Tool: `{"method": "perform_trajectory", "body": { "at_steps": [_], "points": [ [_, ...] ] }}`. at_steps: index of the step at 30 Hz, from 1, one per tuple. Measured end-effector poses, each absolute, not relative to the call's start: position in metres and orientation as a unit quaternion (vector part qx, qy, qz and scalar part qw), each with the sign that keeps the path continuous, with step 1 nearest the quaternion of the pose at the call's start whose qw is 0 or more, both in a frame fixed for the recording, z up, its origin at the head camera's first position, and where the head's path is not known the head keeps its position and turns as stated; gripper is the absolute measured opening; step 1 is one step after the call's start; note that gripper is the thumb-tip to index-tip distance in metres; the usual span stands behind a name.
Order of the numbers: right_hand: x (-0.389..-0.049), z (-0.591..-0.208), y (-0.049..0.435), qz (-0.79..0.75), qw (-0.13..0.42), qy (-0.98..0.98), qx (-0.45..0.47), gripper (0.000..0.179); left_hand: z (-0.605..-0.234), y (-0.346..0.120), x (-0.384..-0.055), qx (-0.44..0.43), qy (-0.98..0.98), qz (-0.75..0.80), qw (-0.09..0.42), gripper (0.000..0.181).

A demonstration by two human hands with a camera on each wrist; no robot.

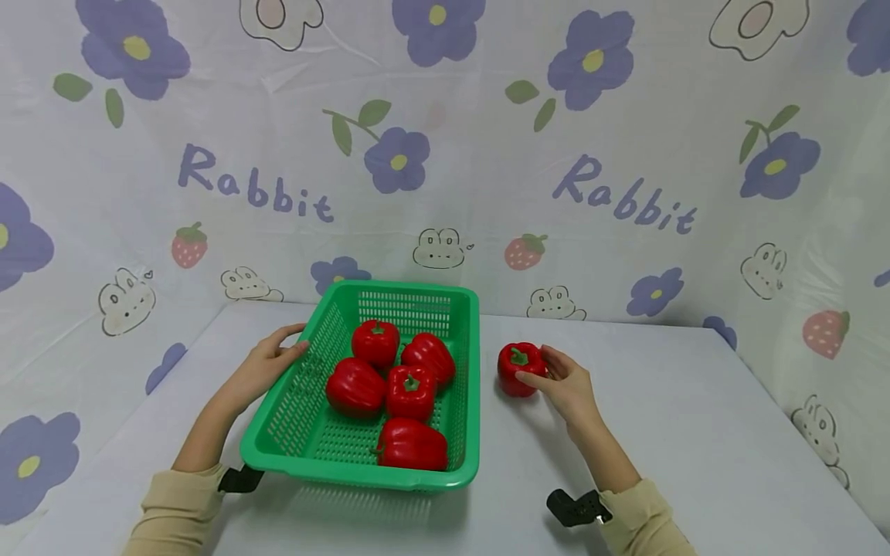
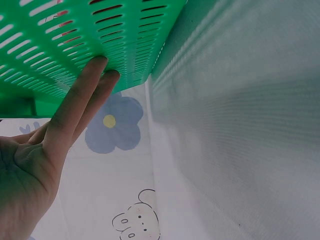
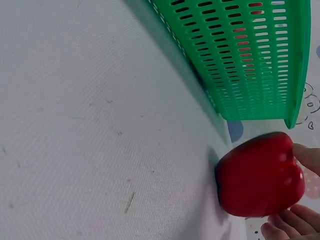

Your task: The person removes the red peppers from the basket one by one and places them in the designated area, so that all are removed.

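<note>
Beige sleeves [image 1: 177, 506] lie nearest; my right grip [image 1: 568, 388] pinches a red bell pepper [image 1: 518, 372] just beside the green plastic basket [image 1: 471, 386], my left grip [image 1: 266, 367] straight-fingered against its side. Glossy skin could slip from a loose pinch, or too low a lift could bump the rim.

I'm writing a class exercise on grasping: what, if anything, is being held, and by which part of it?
The red pepper beside the green basket, by its upper sides, in the right grip. The left grip touches the basket's side.
</note>
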State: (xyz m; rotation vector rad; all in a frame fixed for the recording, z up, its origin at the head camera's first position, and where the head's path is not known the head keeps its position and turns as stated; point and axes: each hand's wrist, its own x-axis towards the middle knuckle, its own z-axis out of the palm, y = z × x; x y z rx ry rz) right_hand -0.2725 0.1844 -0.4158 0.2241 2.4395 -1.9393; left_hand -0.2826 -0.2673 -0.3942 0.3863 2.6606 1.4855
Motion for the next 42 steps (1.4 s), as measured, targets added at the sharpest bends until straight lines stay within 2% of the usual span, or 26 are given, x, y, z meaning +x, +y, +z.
{"method": "perform_trajectory", "body": {
  "at_steps": [19, 32, 42],
  "points": [
    [-0.269, -0.416, 0.189, -0.622, 0.013, 0.780, 0.071, 0.074, -0.391, -0.266, -0.281, 0.123, 0.865, 0.484, 0.039, 0.063],
    [-0.266, -0.400, 0.185, -0.618, -0.008, 0.784, 0.063, 0.079, -0.394, -0.267, -0.283, 0.121, 0.865, 0.486, 0.037, 0.064],
    [-0.260, -0.387, 0.168, -0.633, -0.015, 0.773, 0.040, 0.075, -0.394, -0.267, -0.283, 0.124, 0.862, 0.489, 0.040, 0.064]
  ]
}}
